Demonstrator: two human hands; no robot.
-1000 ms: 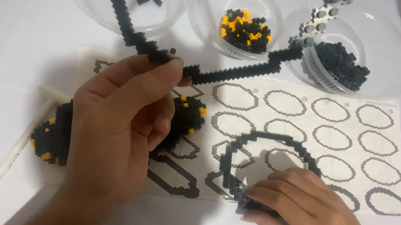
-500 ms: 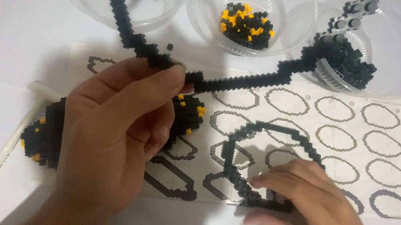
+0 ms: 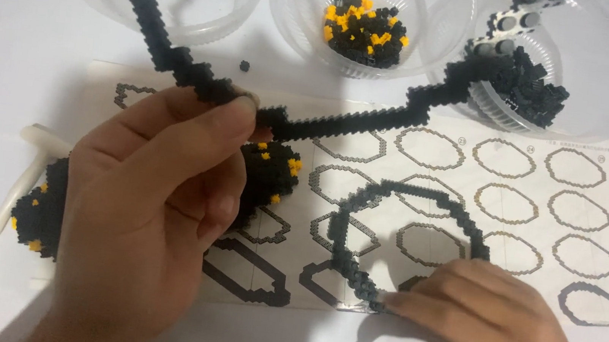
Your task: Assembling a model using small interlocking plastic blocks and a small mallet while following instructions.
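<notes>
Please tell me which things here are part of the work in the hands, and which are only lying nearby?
In hand:
- left hand pinching the long black brick strip
- right hand pressing on the black brick ring
- instruction sheet under the ring

Lying nearby:
- black and yellow brick lump
- white tool
- three clear bowls of bricks
</notes>
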